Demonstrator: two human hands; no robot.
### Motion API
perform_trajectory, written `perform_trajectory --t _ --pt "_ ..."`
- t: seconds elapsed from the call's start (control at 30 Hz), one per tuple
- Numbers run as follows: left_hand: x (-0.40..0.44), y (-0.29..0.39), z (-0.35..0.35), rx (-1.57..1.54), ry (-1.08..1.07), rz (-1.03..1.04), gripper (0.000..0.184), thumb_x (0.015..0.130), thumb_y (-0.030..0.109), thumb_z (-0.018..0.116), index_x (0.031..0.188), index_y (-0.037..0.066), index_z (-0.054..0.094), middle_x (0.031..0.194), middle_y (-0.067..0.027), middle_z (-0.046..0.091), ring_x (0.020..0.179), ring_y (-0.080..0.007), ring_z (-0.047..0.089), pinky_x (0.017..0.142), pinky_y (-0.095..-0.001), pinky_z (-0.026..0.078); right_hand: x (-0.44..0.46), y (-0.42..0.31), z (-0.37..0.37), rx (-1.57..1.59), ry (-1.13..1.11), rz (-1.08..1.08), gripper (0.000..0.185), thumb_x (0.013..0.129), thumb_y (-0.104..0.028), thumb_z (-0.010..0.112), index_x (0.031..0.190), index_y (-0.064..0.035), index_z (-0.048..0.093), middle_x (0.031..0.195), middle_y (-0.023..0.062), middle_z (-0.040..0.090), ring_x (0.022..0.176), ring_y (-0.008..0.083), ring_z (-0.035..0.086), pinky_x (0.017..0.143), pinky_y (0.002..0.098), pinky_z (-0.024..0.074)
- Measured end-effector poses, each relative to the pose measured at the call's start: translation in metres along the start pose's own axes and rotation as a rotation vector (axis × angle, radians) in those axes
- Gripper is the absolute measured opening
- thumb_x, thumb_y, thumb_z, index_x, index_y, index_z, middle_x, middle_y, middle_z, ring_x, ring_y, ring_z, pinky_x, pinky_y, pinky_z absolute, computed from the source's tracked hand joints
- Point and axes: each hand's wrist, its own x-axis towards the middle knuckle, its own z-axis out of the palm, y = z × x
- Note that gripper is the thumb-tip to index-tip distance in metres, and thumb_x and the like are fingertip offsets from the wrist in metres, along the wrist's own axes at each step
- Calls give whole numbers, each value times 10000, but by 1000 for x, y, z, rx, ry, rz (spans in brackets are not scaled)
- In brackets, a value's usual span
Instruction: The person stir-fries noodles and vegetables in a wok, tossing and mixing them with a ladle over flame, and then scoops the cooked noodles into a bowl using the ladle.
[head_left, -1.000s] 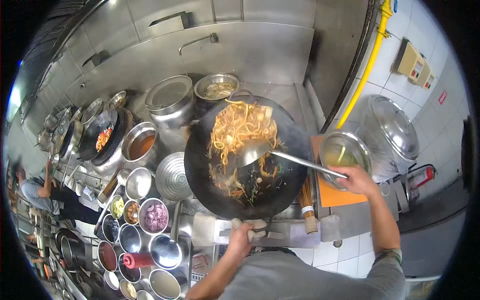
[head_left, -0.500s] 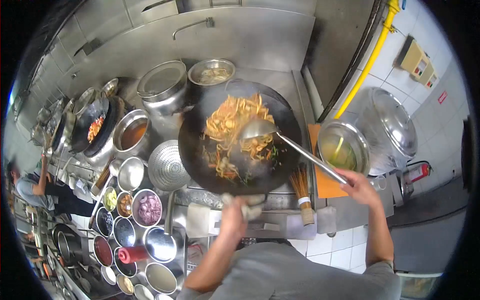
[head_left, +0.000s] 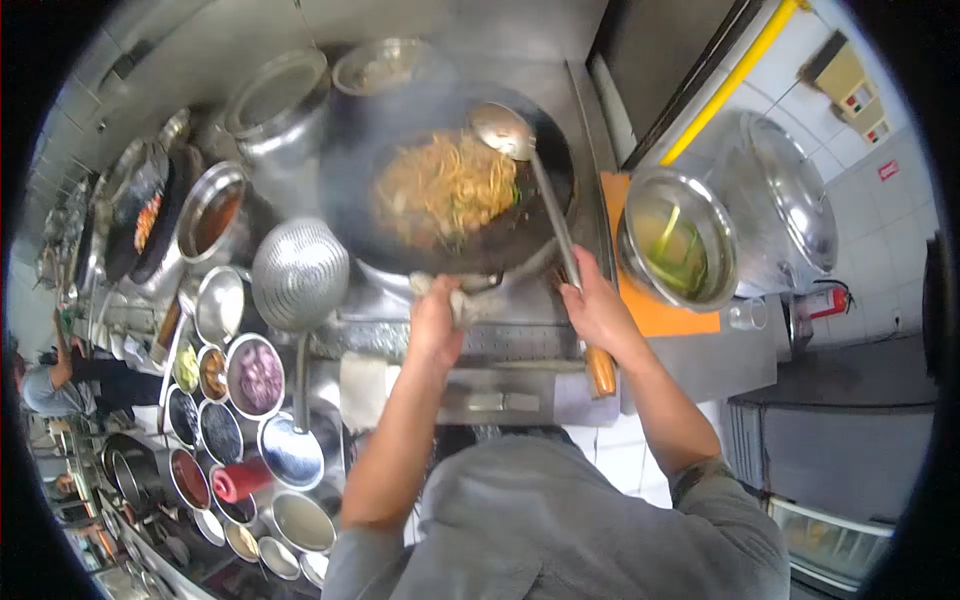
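Steam rises from a dark wok [head_left: 545,215] that holds a heap of noodles [head_left: 450,187] with bits of green. My left hand [head_left: 436,322] is closed on a folded cloth [head_left: 462,303] at the wok's near rim, by its handle. My right hand [head_left: 600,308] grips the long metal handle of a ladle [head_left: 503,130], whose wooden end sticks out below the hand. The ladle's bowl is over the far right part of the wok, just beyond the noodles.
Left of the wok lies a perforated strainer [head_left: 300,273], with several ingredient bowls nearer, one with sliced onion [head_left: 258,377]. A steel bowl of liquid and greens [head_left: 678,240] stands right, beside a large lidded pot [head_left: 785,195]. Another person [head_left: 60,385] stands far left.
The noodles have dropped from a toss and lie gathered in the wok. My right hand has moved left and nearer the wok, and the ladle now points away from me. The view has shifted.
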Motion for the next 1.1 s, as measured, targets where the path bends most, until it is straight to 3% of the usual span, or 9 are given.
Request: perform_trajectory --t 0.1,0.13,0.23,0.43,0.57,0.67,0.73,0.83,1.1 --pt "-6 7 3 -8 -47 -46 275 1009 177 528 1168 -23 629 1151 -158 700 1047 -297 696 951 -437 568 -17 -52 -45 460 -384 378 614 1002 -118 611 1554 -88 345 888 81 636 662 172 609 598 372 538" --pt "-10 7 3 -4 -7 -58 276 1010 179 530 1170 -21 634 1150 -154 701 1048 -296 696 953 -436 566 -24 -40 -49 646 -383 394 623 1005 -88 599 1567 -127 334 778 9 524 524 85 460 420 312 408" --pt "-12 8 5 -3 60 -45 282 1010 185 537 1179 -17 638 1153 -146 703 1055 -294 696 957 -432 563 -10 -28 -58 630 -265 364 625 1001 -66 598 1565 -127 338 756 4 511 504 85 456 395 293 380" --pt "-14 18 9 57 -30 -136 332 987 269 584 1227 42 609 1183 -130 706 1002 -275 706 893 -423 568 75 -29 -37 507 -303 278 593 1003 -112 586 1538 -65 335 764 13 518 509 94 459 414 296 426" --pt "-18 23 12 110 0 -211 391 991 332 592 1300 93 597 1220 -118 699 1068 -288 686 919 -495 549 82 -25 -30 717 -669 268 577 1017 -109 589 1540 -91 346 830 12 508 557 63 469 417 272 417" --pt "-30 30 18 60 -14 -186 398 1015 345 573 1326 98 587 1263 -123 680 1114 -303 667 930 -502 544 41 -24 -81 412 -674 109 578 1014 -92 588 1549 -98 368 869 36 583 621 87 532 515 276 476" --pt "-41 37 29 -4 14 -148 389 1024 279 540 1335 47 564 1261 -159 671 1144 -321 657 935 -506 548 13 24 -87 191 -341 -384 590 987 -53 606 1544 -137 433 966 88 666 787 162 634 716 326 545" --pt "4 21 12 -68 -124 -266 323 1017 202 524 1239 -25 579 1154 -175 688 1006 -294 688 860 -478 561 2 14 -133 -6 -407 -43 597 965 -32 635 1533 -159 501 1160 88 704 962 173 659 881 329 528" --pt "-86 8 43 -13 -112 -112 315 999 111 438 1206 -110 526 1044 -189 665 899 -266 688 793 -453 620 5 39 -200 52 -565 -41 551 951 -65 669 1484 -141 554 1318 156 683 1029 222 681 920 333 528"
